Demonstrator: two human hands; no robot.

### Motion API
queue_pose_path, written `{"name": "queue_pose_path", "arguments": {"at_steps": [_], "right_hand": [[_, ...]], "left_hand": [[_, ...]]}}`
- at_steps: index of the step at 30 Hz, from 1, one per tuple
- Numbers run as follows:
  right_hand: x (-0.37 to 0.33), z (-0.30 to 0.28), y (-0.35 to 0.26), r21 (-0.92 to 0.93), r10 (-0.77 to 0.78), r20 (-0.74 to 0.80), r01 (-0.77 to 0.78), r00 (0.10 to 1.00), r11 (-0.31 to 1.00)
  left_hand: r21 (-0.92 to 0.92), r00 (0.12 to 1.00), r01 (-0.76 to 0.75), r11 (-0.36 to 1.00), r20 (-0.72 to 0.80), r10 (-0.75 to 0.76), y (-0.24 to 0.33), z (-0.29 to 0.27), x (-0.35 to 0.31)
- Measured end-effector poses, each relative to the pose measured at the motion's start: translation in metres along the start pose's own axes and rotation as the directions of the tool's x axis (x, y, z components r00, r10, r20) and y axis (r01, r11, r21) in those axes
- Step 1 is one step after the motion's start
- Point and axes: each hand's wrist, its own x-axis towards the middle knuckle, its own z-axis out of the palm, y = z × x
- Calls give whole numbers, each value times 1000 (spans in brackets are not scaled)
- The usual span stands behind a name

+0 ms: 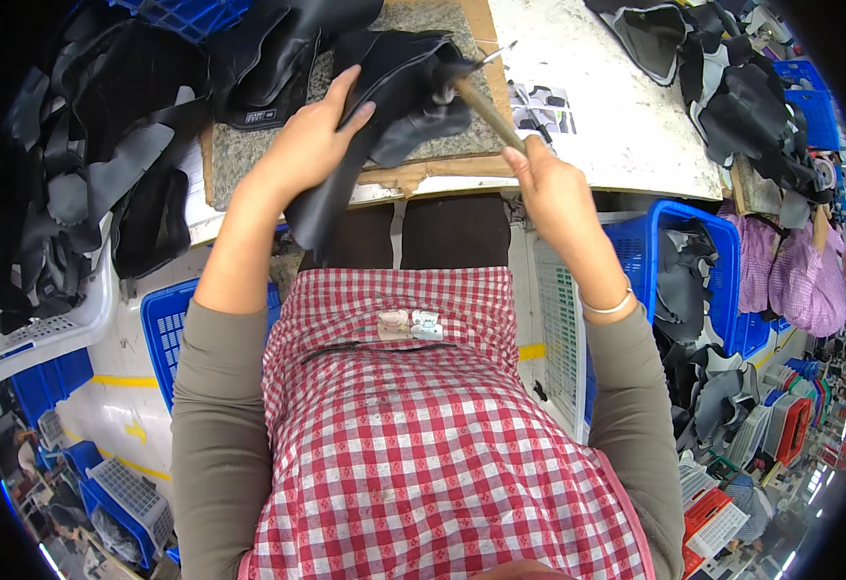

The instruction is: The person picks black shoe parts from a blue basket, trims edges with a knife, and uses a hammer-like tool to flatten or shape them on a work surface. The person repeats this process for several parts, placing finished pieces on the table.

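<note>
A black leather boot upper point(394, 63) lies bent over a speckled grey slab point(433, 150), its long shaft hanging past the table's front edge. My left hand point(312, 140) is on the upper, thumb and forefinger apart on the leather and the other fingers hidden. In my right hand point(551, 184) is the wooden handle of a hammer point(486, 111). The hammer's head is over the right end of the upper, blurred and partly lost against the dark leather.
More black uppers point(123, 106) are heaped at the left, above a white basket point(94, 319). A printed sheet point(549, 106) lies on the white table point(626, 116). Another leather pile point(752, 106) is at the far right. Below it stands a blue crate point(728, 280) with leather pieces.
</note>
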Motion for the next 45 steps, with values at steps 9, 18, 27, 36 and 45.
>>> {"name": "queue_pose_path", "arguments": {"at_steps": [9,18,27,36,45], "right_hand": [[8,-17,-17,-182,-70,84,84,994,980],[7,-27,-13,-86,44,148,-31,988,996],[11,-27,-15,-42,88,224,-80,971,996],[-13,-4,-21,-8,78,309,-79,948,997],[-63,-35,-15,859,-267,352,-197,897,472]], "left_hand": [[-166,995,84,982,69,-73,-14,11,-2],[-258,997,51,965,69,-34,-16,12,-7],[-279,994,105,955,53,-94,-10,17,-8],[-221,987,156,963,66,-145,1,16,-8],[217,992,68,974,88,-89,-18,-97,-207]]}}
